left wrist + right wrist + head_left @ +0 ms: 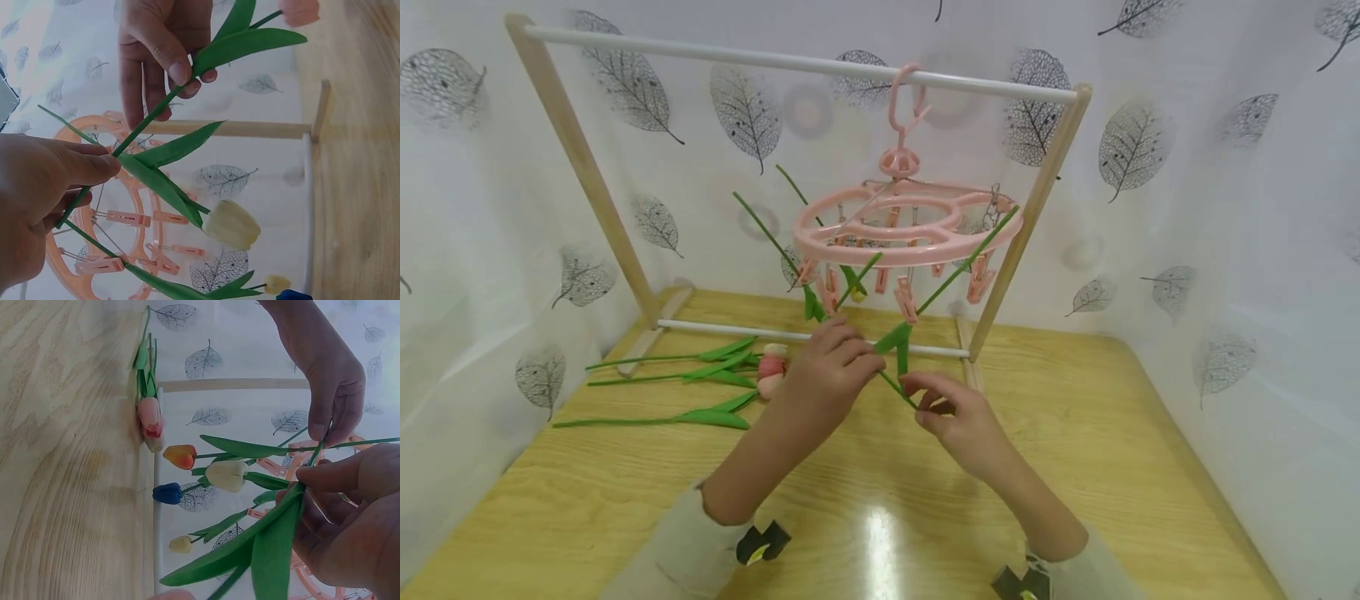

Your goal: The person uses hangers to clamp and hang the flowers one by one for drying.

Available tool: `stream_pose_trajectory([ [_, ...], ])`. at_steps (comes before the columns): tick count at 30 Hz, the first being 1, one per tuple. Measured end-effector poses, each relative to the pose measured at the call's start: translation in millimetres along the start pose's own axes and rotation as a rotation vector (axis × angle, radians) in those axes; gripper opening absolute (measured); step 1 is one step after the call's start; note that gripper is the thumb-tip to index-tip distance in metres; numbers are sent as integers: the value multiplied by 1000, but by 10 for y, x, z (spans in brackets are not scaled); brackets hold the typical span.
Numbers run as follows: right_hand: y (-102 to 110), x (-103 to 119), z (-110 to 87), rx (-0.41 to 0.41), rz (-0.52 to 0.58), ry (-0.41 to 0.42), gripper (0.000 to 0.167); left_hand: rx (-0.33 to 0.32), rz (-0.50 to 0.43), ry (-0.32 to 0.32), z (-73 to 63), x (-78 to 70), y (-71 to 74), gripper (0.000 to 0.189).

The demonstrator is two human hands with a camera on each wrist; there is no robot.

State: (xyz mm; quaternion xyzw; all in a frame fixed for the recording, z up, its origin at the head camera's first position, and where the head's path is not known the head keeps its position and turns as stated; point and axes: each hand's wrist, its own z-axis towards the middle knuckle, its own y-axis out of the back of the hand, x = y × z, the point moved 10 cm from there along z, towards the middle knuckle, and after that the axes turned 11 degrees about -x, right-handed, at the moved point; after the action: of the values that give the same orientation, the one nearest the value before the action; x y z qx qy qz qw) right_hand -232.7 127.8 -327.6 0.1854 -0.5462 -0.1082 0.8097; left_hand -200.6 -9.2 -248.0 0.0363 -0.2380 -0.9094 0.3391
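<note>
Both hands pinch the green stem of one artificial tulip [250, 47]. My left hand [842, 358] grips it toward the bare end, beneath the front rim of a round pink clip hanger [910, 252]. With thumb and fingertips, my right hand [958, 421] holds the same stem just below its leaves; a pink bloom shows at the top edge of the left wrist view. Close around the hands, a white tulip [226, 475], an orange tulip [179, 456], a blue tulip [167, 493] and a pale yellow tulip [181, 544] hang bloom-down from the hanger's clips.
The hanger hooks over the white top bar [760, 57] of a wood-legged rack. Several pink clips [905, 300] dangle from its ring. Left on the wooden table [625, 492] lie three tulips [715, 414], blooms toward the hands. Leaf-printed white curtains [1217, 250] enclose the table.
</note>
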Motion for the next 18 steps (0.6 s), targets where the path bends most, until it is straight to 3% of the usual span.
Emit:
stream_pose_trajectory([
  [7,-36,9,-23,34,12,-12,43,5,26,-22,16,-54,17,10],
  [13,-36,-4,-25,57,22,-31,42,-32,37,-52,22,-82,39,12],
  [18,53,-9,-26,39,15,-41,42,-93,-62,-4,43,-28,143,15],
])
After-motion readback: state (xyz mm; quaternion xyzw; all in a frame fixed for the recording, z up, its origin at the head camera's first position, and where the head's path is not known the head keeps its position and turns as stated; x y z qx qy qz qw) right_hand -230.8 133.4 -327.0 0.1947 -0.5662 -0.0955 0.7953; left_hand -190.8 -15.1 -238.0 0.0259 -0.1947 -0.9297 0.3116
